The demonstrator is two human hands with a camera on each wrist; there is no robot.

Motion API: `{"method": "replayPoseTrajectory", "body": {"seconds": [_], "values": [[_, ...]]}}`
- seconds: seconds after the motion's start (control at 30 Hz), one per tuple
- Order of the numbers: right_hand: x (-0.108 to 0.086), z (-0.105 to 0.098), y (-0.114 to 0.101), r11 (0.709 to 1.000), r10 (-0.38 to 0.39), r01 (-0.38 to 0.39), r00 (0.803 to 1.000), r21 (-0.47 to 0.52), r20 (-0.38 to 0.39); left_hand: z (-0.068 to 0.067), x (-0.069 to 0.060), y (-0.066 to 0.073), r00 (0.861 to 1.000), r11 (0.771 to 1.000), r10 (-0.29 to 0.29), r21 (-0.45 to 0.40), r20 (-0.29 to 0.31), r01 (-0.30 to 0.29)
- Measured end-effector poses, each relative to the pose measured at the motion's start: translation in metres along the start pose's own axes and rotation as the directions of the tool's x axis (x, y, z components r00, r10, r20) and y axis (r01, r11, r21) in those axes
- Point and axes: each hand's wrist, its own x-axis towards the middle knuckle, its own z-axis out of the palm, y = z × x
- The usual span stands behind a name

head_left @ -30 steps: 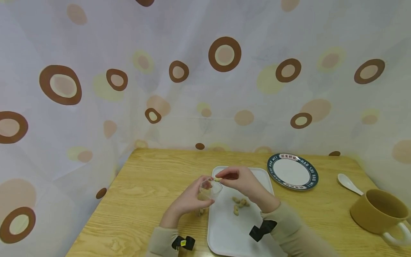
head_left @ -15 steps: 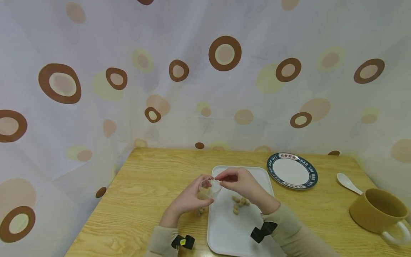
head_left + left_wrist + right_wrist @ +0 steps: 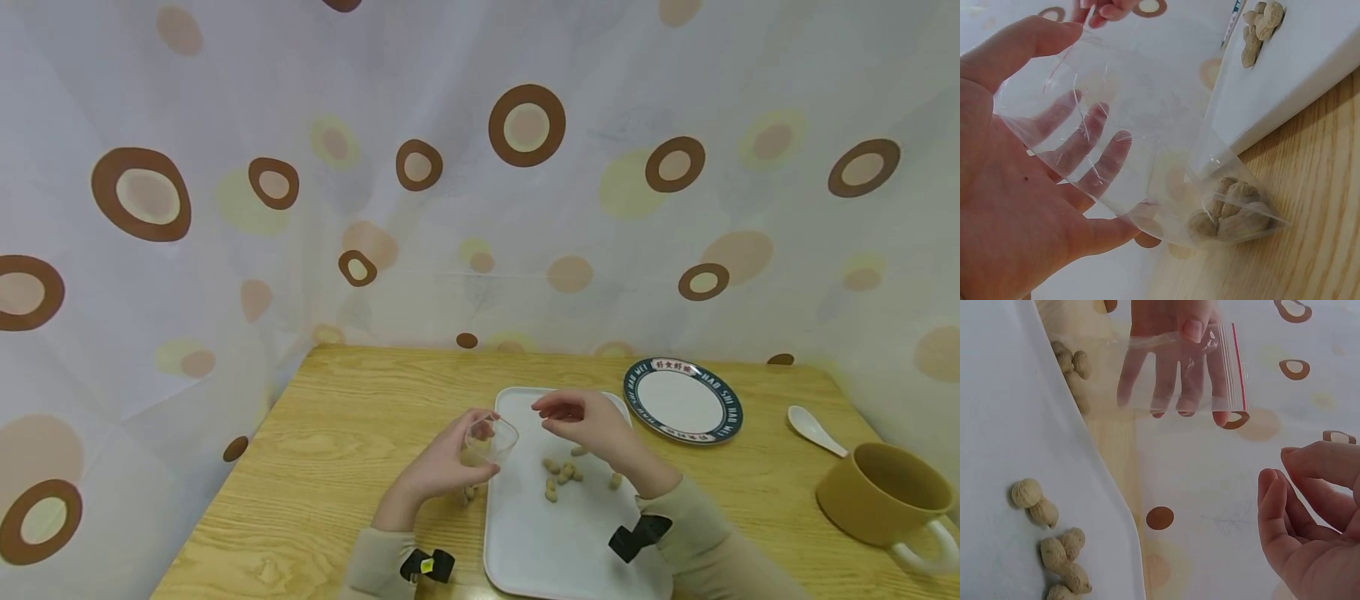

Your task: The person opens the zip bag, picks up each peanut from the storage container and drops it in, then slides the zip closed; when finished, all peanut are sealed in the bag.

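Observation:
My left hand (image 3: 442, 462) holds a clear zip bag (image 3: 495, 439) by its upper part, with the mouth spread wide. In the left wrist view several unshelled peanuts (image 3: 1241, 206) lie in the bag's bottom corner, low over the wood. To the right, my right hand (image 3: 592, 429) hovers above the white tray (image 3: 525, 550), its fingers loosely bent and nothing seen between them. Several more peanuts (image 3: 566, 472) lie on the tray, one partly hidden near the right hand. The right wrist view shows the bag's red seal line (image 3: 1239, 369).
A white plate with a dark patterned rim (image 3: 682, 400) stands right of the tray. Farther right are a white spoon (image 3: 813, 427) and a mustard-coloured mug (image 3: 862, 500) with a white handle. A patterned curtain (image 3: 450, 208) hangs behind the wooden table (image 3: 360, 400).
My right hand pinched a peanut at the bag's mouth, then drew back to the right without it. More peanuts on the tray show now. The left hand and bag stay in place.

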Motion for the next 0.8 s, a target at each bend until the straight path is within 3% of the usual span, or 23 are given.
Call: {"method": "replayPoseTrajectory", "body": {"seconds": [0.53, 0.8], "values": [[0.001, -0.013, 0.029, 1.0, 0.019, -0.019, 1.0, 0.009, 0.02, 0.0, -0.002, 0.001, 1.0, 1.0, -0.017, -0.01, 0.015, 0.017], [0.003, -0.018, 0.052, 0.996, 0.048, -0.045, 0.998, -0.074, 0.036, 0.0, 0.0, 0.001, 1.0, 1.0, -0.009, -0.004, 0.015, 0.009]]}}
